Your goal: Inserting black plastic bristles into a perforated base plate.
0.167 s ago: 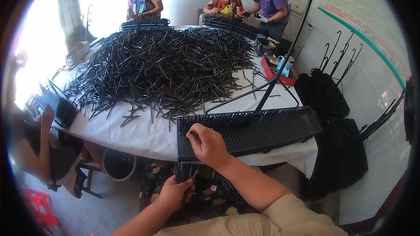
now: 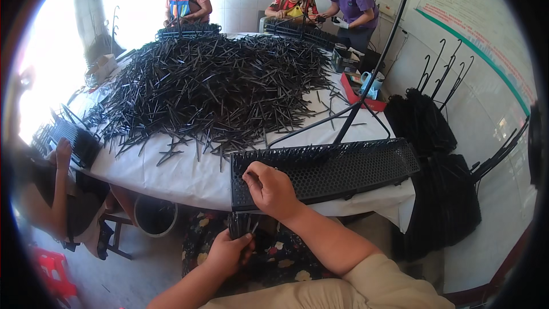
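Left hand (image 2: 230, 250) – gripping black strips (image 2: 239, 226)

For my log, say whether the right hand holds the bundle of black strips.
No, the left hand grips the bundle of black strips, while the right hand is at the perforated black rack.

Strong white light enters well to the left of the left grip (image 2: 229, 253), washing that side out; the dark pile (image 2: 220, 91) beyond the grip keeps little detail; the worktop (image 2: 171, 178) bends with fisheye distortion; black vignetting rings the view.
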A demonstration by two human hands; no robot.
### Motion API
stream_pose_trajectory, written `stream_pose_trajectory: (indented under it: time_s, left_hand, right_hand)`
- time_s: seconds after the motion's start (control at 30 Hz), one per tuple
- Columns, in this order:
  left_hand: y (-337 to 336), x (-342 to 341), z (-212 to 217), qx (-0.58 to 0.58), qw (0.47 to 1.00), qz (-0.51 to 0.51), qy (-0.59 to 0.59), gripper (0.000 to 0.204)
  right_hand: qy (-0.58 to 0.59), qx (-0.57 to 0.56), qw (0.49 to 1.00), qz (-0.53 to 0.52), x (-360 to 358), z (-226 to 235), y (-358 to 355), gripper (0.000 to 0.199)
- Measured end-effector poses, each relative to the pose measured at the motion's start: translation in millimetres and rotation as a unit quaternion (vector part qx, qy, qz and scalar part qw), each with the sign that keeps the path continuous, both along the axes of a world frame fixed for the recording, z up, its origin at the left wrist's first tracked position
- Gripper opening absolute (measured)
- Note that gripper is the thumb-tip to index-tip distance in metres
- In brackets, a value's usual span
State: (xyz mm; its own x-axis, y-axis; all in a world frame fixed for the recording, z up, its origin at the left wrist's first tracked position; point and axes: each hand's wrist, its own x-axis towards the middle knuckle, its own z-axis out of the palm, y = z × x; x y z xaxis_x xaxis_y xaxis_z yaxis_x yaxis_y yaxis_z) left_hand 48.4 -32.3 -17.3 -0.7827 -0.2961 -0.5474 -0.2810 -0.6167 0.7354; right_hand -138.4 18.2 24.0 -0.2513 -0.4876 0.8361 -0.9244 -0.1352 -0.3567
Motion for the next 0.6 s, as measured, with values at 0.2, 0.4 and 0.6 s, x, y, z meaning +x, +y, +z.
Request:
stream_pose_trajectory:
  time_s: [0.2,0.4,0.6]
  left_hand:
    - [-0.8,0.9,-0.8,-0.001,1.0,-0.003,0.005,0.007]
    - [-1.0,0.5,-1.4,0.012,1.0,-0.001,0.01,0.006]
    - [-1.0,0.8,-0.5,0.012,1.0,-0.002,0.007,0.007]
  right_hand:
    - [0.006,0.005,1.0,0.0,0.6,-0.9,0.1,0.035]
    - [-0.001,0.007,1.0,0.002,0.3,-3.5,0.8,0.034]
    - [-0.002,0.014,1.0,0.006,0.4,-5.0,0.4,0.033]
